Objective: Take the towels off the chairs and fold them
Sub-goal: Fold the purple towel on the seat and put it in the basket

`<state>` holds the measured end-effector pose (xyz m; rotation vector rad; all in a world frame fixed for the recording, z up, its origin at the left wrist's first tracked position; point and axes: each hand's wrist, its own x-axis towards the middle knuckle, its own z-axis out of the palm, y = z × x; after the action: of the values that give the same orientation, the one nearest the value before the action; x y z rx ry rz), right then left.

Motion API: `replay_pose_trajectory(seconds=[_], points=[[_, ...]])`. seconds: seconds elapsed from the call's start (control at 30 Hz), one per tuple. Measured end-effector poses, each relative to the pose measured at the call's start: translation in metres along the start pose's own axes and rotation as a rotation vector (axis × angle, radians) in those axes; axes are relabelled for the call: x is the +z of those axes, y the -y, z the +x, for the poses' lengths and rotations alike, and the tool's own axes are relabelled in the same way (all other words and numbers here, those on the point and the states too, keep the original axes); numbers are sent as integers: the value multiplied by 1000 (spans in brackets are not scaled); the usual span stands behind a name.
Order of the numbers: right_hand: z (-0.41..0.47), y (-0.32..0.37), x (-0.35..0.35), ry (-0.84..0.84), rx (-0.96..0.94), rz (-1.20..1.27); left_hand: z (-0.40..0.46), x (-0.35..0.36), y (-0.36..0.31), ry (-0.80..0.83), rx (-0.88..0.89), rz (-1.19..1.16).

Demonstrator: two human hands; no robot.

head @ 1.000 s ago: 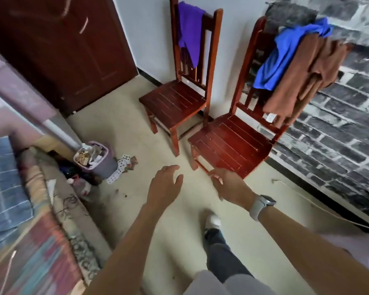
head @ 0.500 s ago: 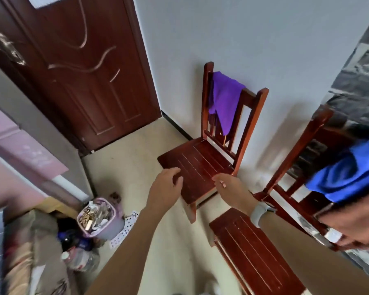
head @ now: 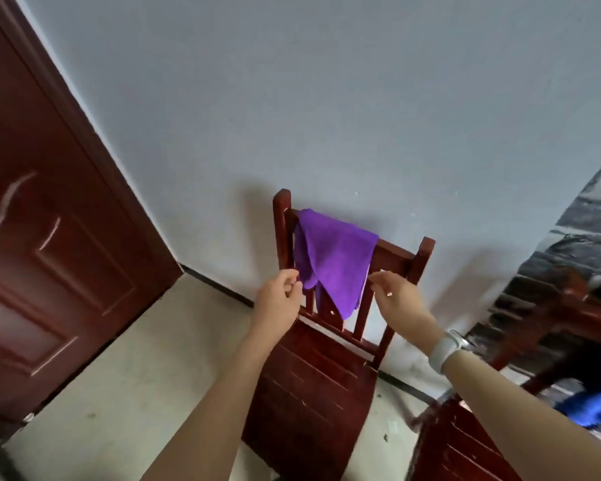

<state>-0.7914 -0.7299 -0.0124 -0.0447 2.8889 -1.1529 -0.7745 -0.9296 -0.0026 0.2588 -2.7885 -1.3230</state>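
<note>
Both hands raised at the purple towel on the chair back.

We see the purple towel (head: 333, 262) draped over the top rail of the wooden chair (head: 313, 380), which stands against the white wall (head: 327, 98). Our left hand (head: 281, 295) is at the towel's left edge, fingers loosely curled; we cannot tell whether it has hold of the cloth. Our right hand (head: 398, 293), a watch (head: 444, 348) on its wrist, hovers just beside the right edge, fingers relaxed, holding nothing. A blurred blue towel (head: 590, 404) hangs on a second chair (head: 465, 446) at right.

A dark brown wooden door (head: 46, 258) stands at left, beside the plain grey wall (head: 327, 98); pale floor (head: 125, 394) below.
</note>
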Motion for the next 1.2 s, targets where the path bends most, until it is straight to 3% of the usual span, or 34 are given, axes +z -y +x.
replay_pose_trajectory(seconds=[0.1, 0.23, 0.43, 0.53, 0.73, 0.83, 0.97, 1.1, 1.2], points=[[47, 13, 9, -144, 72, -61, 79, 1, 1, 80, 61, -4], [93, 29, 18, -221, 92, -152, 159, 20, 1, 137, 7, -90], [112, 26, 29, -120, 142, -267, 186, 47, 3, -87, -126, -298], [112, 21, 32, -146, 139, -208, 187, 42, 7, -110, 18, -275], [95, 30, 40, -237, 112, 71, 174, 7, 8, 148, 444, -242], [81, 33, 36, -176, -4, 90, 158, -10, 3, 269, 665, -160], [71, 48, 30, 21, -135, -201, 124, -29, -8, 339, 855, -66], [41, 54, 36, 186, -148, -131, 98, -48, 0, 206, 803, -16], [1, 53, 46, 328, -156, -4, 70, -51, 14, 238, 694, 7]])
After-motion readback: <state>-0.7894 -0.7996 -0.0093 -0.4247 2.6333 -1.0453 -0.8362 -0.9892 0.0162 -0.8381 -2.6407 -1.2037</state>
